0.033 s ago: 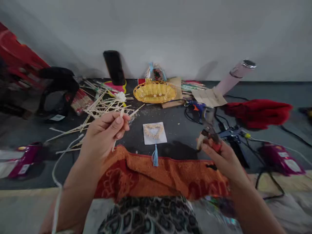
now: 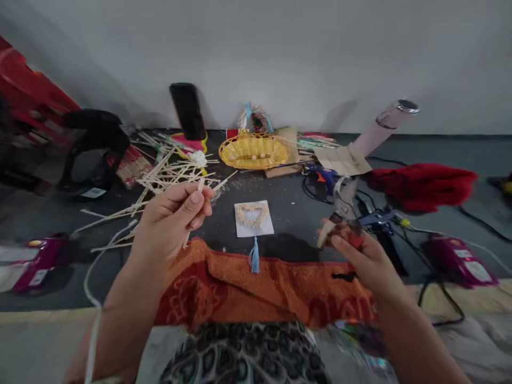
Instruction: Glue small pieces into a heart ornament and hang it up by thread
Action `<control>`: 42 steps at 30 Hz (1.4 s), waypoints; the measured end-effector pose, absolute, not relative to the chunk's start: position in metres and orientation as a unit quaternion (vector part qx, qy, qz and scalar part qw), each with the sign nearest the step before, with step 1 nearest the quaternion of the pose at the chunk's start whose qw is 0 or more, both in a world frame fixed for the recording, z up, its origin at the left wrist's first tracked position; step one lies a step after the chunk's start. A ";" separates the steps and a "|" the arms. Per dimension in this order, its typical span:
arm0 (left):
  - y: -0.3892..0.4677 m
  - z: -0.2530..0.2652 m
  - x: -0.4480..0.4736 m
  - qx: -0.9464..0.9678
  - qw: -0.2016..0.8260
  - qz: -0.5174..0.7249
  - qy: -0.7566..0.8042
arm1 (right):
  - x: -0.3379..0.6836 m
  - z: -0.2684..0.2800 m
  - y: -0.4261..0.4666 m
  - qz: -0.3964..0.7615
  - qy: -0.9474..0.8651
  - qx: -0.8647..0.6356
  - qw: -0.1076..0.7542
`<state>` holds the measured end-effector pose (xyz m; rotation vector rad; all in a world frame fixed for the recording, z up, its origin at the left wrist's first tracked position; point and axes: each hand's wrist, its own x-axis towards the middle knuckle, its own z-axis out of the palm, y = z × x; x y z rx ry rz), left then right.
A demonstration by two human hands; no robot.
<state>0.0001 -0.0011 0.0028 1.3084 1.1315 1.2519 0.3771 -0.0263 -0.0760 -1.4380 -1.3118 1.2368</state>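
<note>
My left hand point(image 2: 176, 210) is closed in a pinch on a thin pale wooden stick point(image 2: 200, 185), which points up past the fingertips. Its lower end shows below the palm. On the right, my right hand point(image 2: 356, 248) wraps round what look like pruning shears point(image 2: 344, 198), with a curved metal head and red handles, one end worn pale. Between the hands, a heart shape point(image 2: 252, 214) of small tan pieces lies on a white square card point(image 2: 244, 230). A blue tassel point(image 2: 255, 258) hangs below the card onto an orange towel point(image 2: 240, 288).
Many loose sticks point(image 2: 160, 178) lie behind my left hand. At the back are a yellow woven basket point(image 2: 236, 154), a phone point(image 2: 188, 109) and a pink flask point(image 2: 378, 133). A blue glue gun point(image 2: 328, 178), cables and a red cloth point(image 2: 428, 184) sit at right.
The shears have tilted slightly, their metal head and pale handle end shifting a little left. My left hand and the stick stay almost still.
</note>
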 end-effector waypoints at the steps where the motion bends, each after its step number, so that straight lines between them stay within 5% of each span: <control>1: -0.002 0.005 0.000 0.578 0.466 0.464 0.484 | 0.371 -0.073 -0.028 0.538 -0.480 -0.553 0.418; 6: -0.009 -0.017 0.000 0.716 0.370 0.195 0.559 | 0.350 -0.066 -0.034 0.659 -0.367 -0.461 0.468; 12: -0.005 -0.071 -0.003 0.745 0.261 0.065 0.611 | 0.341 -0.072 -0.025 0.568 -0.517 -0.506 0.392; 19: -0.010 -0.085 0.011 0.840 0.130 0.071 0.522 | 0.320 -0.085 0.003 0.265 -0.740 -0.542 0.298; 42: 0.007 -0.092 0.024 0.856 0.085 0.056 0.507 | 0.317 -0.080 0.013 0.259 -0.761 -0.506 0.315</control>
